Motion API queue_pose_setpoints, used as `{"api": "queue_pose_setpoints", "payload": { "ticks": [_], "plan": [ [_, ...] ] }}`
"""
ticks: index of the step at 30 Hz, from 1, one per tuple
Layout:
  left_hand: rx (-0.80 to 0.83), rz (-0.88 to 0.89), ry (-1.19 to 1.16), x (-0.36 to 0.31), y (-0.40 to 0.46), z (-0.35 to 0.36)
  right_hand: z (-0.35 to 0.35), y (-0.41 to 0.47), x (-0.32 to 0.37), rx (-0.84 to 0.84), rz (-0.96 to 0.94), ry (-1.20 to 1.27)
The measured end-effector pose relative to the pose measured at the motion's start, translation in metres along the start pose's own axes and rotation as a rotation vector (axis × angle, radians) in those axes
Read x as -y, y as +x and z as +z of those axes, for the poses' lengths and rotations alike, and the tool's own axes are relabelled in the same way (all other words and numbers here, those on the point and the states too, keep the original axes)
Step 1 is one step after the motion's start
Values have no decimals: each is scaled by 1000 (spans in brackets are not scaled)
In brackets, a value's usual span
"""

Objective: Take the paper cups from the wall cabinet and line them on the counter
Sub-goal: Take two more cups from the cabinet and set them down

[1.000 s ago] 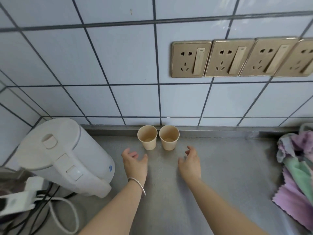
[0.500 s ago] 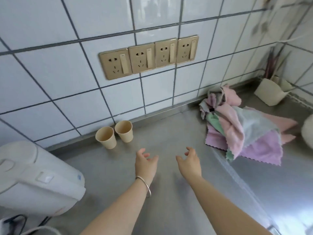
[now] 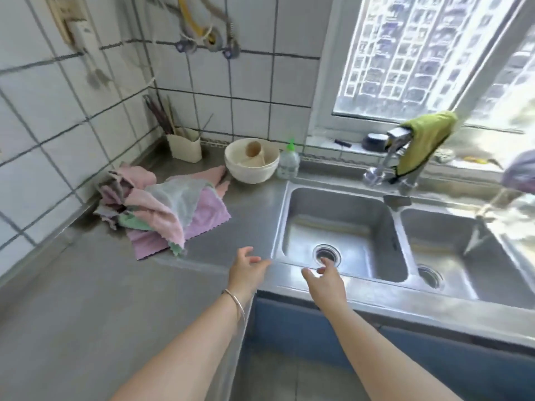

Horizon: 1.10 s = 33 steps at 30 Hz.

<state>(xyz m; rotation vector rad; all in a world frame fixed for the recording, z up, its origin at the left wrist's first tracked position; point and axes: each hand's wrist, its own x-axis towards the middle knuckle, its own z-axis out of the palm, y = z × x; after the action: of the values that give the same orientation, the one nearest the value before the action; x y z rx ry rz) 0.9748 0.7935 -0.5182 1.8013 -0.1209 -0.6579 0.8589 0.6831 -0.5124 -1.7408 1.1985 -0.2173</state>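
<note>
My left hand (image 3: 246, 272) hovers open over the steel counter (image 3: 86, 299) near its corner, a thin bracelet on the wrist. Open as well, my right hand (image 3: 325, 282) is held over the front rim of the left sink basin (image 3: 341, 227). Neither hand holds anything. No paper cups on the counter are in view, and no wall cabinet shows. Something brown and cup-shaped lies tilted inside a cream bowl (image 3: 252, 162) at the back of the counter; I cannot tell what it is.
A heap of pink, purple and green cloths (image 3: 162, 209) lies on the counter by the tiled wall. Behind it stand a utensil holder (image 3: 185, 144) and a soap bottle (image 3: 288, 162). A green rag (image 3: 422, 140) hangs on the faucet over the double sink.
My view has swung right, away from the two cups and the kettle, to the sink and window. Both hands stayed open and travelled right with it, empty.
</note>
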Motion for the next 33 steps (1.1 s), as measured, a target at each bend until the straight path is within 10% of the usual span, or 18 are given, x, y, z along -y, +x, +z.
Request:
{"api": "queue_pose_setpoints", "payload": {
  "ticks": [20,33],
  "plan": [
    [1020,350,259,-112,-312,525,-512,-113,-244,-782,310,291],
    [1358,592,211,-238,-471,755,-766,-159,-259,-1257,347,197]
  ]
}}
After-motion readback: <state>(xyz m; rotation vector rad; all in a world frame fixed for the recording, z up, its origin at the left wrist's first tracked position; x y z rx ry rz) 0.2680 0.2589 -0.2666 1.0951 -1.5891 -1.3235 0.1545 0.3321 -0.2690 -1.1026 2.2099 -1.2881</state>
